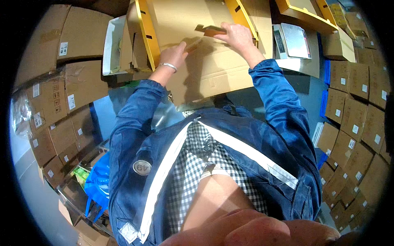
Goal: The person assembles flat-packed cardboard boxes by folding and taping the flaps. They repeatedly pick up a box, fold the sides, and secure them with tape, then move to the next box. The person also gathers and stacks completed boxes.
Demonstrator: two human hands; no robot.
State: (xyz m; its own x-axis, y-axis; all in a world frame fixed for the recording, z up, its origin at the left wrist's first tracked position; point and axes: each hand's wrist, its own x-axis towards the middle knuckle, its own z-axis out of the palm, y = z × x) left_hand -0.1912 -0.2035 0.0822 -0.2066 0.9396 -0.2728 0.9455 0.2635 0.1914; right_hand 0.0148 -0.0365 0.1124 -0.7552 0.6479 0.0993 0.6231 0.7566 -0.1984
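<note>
My right hand (pixel 238 37) is closed on a small folded cardboard piece (pixel 210 30) with a notched end pointing left. Lower and to the left, my left hand (pixel 173 56), with a light band at its wrist, has its fingers closed on a thin brown cardboard strip (pixel 193 46). Whether the two pieces are joined I cannot tell. Both hands are above a large flat cardboard sheet (pixel 225 78). Yellow slotted walls of a box stand beside them: the left wall (pixel 148 37) by my left hand, the right wall (pixel 241 18) beyond my right.
A scale-like device (pixel 293 41) with a metal plate sits right of the sheet. Another yellow tray (pixel 305 16) lies at the far right. A white bin (pixel 113 47) stands at left. Cartons (pixel 84 35) stack up on both sides; a blue stool (pixel 98 180) is lower left.
</note>
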